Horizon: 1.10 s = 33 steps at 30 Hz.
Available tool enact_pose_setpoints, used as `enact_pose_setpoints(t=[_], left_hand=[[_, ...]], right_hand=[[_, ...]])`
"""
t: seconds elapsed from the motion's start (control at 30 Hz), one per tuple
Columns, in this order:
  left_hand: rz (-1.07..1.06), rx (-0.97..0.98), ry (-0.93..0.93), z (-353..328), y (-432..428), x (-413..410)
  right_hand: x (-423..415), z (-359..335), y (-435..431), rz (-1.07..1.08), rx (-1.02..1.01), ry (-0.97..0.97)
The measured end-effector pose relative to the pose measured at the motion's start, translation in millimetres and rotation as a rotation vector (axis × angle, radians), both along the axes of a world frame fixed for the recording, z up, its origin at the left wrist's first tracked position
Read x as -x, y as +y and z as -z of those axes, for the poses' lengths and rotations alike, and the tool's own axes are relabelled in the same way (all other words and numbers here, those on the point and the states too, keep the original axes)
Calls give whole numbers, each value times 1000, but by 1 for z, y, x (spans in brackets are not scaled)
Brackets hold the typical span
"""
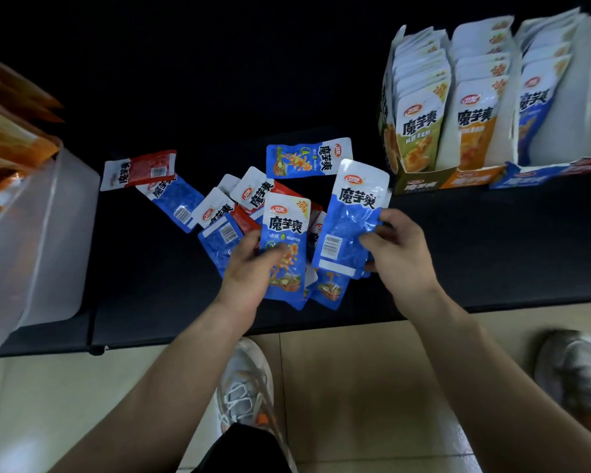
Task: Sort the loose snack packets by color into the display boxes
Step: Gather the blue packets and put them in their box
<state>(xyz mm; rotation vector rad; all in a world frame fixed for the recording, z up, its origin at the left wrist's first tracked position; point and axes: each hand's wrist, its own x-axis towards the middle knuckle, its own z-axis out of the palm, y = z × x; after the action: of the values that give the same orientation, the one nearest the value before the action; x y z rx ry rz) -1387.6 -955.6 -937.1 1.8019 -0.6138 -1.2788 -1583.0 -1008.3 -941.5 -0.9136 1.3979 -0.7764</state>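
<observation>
Head view: right hand [400, 247] pinches blue packet [352, 216] at its right edge.

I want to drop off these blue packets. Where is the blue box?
In the head view, the blue box stands at the far right of the dark table, directly to the right of the orange box.

Shop-like spot, cardboard display boxes [458, 175] of snack packets (green, orange, blue), black counter [492, 250], tiled floor [355, 387]
</observation>
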Motion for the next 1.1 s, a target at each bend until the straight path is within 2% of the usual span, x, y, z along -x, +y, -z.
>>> enact_pose_setpoints(t=[0.1,0.23,0.33,0.4,0.47,0.53,0.6,0.67,0.73,0.83,0.97,1.03,1.1], left_hand=[[-23,30,47,1,0,5],[-66,35,90,4,0,11],[-4,73,-29,2,4,11],[-60,92,-128,2,4,6],[-139,83,-105,3,2,2],[-134,48,-26,3,0,4],[-107,15,52,5,-1,8],[-111,2,87,10,-1,11],[-113,-9,116,12,-1,9],[15,0,27,13,1,8],[70,8,-52,16,6,9],[71,2,-70,15,6,4],[74,-7,-114,14,6,-4]], right_hand=[[-4,-4,3,-103,-30,-92],[-21,-3,12,-226,26,13],[-33,-7,18,-99,112,134],[-34,-11,21,19,229,229],[-34,-12,25,27,354,330],[-39,-7,30,-100,437,444],[-46,0,35,-263,411,499],[-50,6,38,-357,377,458],[-49,11,38,-350,352,447],[-46,15,38,-332,308,481],[-44,6,37,-347,253,300],[-34,5,29,-223,291,408],[-19,8,16,-106,331,683]])
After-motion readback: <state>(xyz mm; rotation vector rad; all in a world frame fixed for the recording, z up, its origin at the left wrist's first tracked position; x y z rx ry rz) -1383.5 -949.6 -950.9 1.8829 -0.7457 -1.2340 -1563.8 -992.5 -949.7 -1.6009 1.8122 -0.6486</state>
